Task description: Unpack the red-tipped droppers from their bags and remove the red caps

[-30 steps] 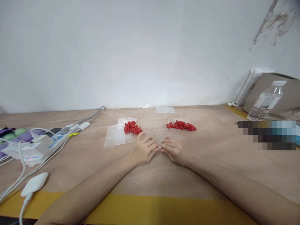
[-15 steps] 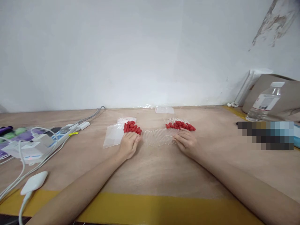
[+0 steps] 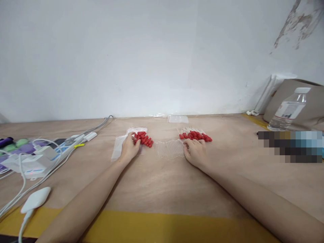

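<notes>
A small pile of red rubber bulbs (image 3: 144,139) lies on the table, partly over clear plastic bags (image 3: 117,147). My left hand (image 3: 130,147) reaches into the pile's left side, thumb and forefinger apart at the bulbs. Right of that pile, thin clear tubes (image 3: 168,148) lie side by side in a row. My right hand (image 3: 196,151) rests at the row's right end with fingers curled; what is between the fingertips is hidden. Just beyond it is a second heap of red bulbs fitted on clear tubes (image 3: 196,135), the tubes pointing toward the wall.
A white flat packet (image 3: 178,119) lies near the wall. On the left are a power strip (image 3: 59,150), chargers (image 3: 37,162) and white cables. A water bottle (image 3: 290,109) stands at the right before a brown bag (image 3: 314,104), near a pixelated patch.
My left hand has moved left and its fingers have spread at the bulbs. My right hand has shifted slightly left; the tube that stuck out from its fingers no longer shows.
</notes>
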`<state>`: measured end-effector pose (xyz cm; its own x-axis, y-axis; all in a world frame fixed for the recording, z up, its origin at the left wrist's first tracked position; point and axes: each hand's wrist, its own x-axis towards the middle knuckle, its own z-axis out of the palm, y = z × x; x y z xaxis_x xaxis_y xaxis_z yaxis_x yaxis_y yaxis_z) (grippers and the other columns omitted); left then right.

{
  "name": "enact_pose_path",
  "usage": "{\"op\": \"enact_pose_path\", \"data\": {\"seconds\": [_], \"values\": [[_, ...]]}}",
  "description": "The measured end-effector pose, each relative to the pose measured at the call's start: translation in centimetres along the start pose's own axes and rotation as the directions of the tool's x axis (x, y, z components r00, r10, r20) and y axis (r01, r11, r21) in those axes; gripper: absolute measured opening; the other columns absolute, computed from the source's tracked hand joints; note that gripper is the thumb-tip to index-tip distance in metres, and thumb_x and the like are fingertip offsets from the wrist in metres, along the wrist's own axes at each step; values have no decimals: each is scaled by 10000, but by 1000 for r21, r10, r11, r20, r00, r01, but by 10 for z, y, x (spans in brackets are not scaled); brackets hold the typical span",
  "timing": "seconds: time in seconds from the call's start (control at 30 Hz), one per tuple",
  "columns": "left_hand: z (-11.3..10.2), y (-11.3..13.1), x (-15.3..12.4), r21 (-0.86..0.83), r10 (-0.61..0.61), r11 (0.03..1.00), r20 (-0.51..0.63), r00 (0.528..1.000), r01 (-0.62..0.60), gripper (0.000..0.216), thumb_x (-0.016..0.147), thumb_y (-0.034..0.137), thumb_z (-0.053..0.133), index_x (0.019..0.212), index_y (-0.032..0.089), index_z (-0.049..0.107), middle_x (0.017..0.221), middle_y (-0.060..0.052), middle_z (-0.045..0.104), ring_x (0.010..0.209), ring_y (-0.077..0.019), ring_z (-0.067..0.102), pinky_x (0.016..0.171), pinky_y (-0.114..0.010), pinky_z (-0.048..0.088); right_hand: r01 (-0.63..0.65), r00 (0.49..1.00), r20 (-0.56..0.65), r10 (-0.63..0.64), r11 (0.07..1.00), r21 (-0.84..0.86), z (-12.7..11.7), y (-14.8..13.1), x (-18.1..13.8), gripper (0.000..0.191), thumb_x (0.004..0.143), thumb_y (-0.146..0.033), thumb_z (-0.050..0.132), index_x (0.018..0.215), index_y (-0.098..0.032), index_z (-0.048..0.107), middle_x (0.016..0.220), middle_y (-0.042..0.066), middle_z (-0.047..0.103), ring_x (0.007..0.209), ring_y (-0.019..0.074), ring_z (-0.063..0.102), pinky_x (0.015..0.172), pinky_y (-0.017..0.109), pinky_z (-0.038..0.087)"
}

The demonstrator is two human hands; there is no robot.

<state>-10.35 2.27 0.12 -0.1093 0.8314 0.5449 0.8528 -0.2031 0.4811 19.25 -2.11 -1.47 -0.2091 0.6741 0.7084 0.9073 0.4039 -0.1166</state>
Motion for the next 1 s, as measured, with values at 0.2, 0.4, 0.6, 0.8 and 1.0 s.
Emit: {"op": "enact_pose_path", "data": {"seconds": [0.2,0.4,0.6,0.8,1.0], "values": [[1,-1,-2,-21,-24,999,8,1000,24,330,709,343,537,989,179,479,796,-21,581,605,-148,568,610,-276,449,106,993,46,-105,994,-8,-2,-3,-2,183,817,-232,424,815,-183,600,758,48,654,769,182,531,774,347,249],[-13,7,-11,-21,26,999,3,1000,-26,219,705,308,537,886,185,514,816,-12,584,557,-126,550,601,-270,450,134,986,91,-140,989,66,-7,-6,-6,254,795,-415,490,851,-209,627,824,50,649,838,202,516,871,405,230],[-17,29,-18,86,266,962,-95,959,-258,97,749,251,496,791,191,559,800,-33,575,757,-186,542,718,-309,429,105,979,162,-125,986,128,-18,3,-7,410,743,-546,493,968,-223,611,973,71,599,923,219,509,885,444,264],[-3,70,-16,33,602,778,245,760,-628,262,770,396,519,916,194,597,983,-79,580,958,-235,509,855,-389,369,205,938,249,-242,965,164,-20,12,-6,627,687,-650,478,1171,-253,504,1222,96,484,1130,266,419,986,563,138],[13,80,-24,-19,675,609,537,506,-793,664,812,572,361,1338,178,271,1368,-137,324,1285,-265,229,1038,-481,84,190,921,325,-214,976,106,-11,17,-3,791,664,-725,406,1291,-245,369,1333,116,381,1231,295,318,981,635,41]]}}
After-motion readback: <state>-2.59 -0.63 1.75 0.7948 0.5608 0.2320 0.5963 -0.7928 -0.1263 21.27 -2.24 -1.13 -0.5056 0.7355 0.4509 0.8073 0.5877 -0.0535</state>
